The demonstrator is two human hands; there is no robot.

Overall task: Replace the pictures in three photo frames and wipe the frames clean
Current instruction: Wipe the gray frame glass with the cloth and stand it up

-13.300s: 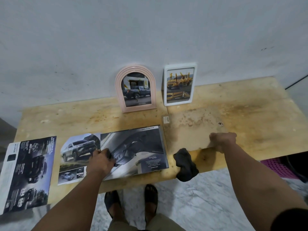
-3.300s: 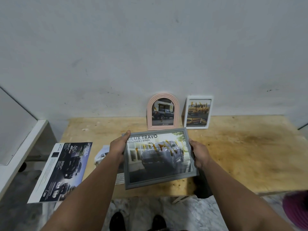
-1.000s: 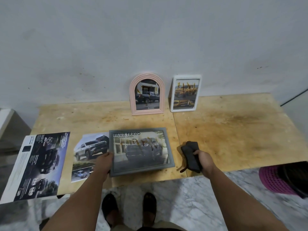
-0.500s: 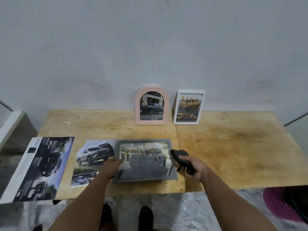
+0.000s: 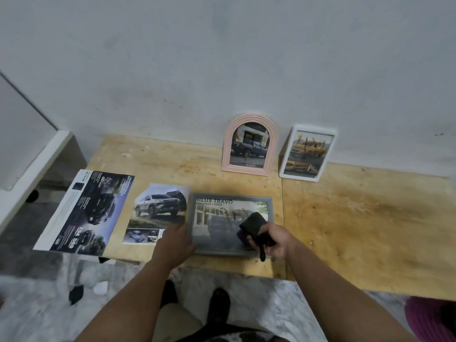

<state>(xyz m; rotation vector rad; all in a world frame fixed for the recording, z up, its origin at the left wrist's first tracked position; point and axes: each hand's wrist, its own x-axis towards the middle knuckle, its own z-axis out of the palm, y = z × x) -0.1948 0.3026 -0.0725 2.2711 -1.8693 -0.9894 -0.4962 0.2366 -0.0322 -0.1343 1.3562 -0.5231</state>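
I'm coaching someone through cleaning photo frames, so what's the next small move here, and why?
Probably sweep the black cloth leftward across the glass. The right hand holds it bunched over the right part of the grey frame, which lies flat on the table, while the left hand braces the frame's left edge, so it is steadied for wiping.
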